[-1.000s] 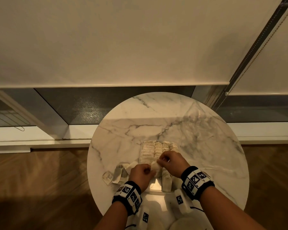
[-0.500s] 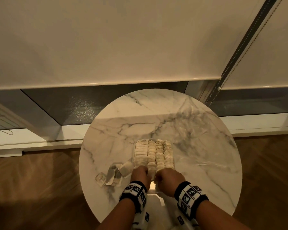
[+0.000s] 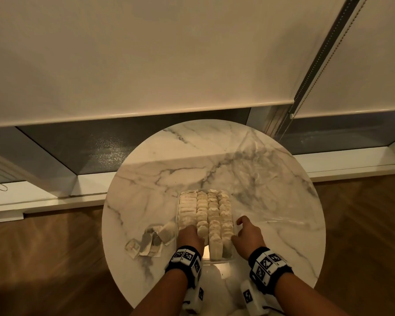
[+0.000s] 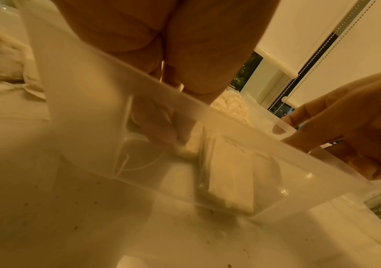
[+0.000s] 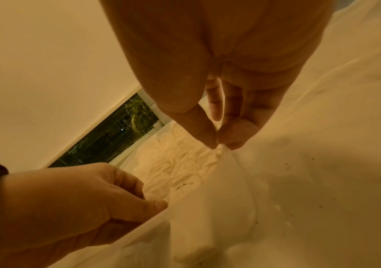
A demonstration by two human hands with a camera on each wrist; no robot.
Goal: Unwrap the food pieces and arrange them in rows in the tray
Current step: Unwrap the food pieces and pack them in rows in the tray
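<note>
Wrapper scraps (image 3: pixel 149 241) pile near the table's (image 3: pixel 271 185) left edge. Left hand (image 3: pixel 190 236) pinches a food piece (image 4: pixel 186 151) into the clear tray (image 3: pixel 219 260) at the near edge. Right hand (image 3: pixel 248 237) pinches the tray's right rim. A careless nudge could topple the packed rows (image 3: pixel 205 210), I reckon.

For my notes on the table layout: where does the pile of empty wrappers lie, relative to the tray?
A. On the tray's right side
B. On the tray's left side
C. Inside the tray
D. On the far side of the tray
B: in the head view the pile of empty wrappers lies on the table, left of the tray and beside the left hand.
</note>
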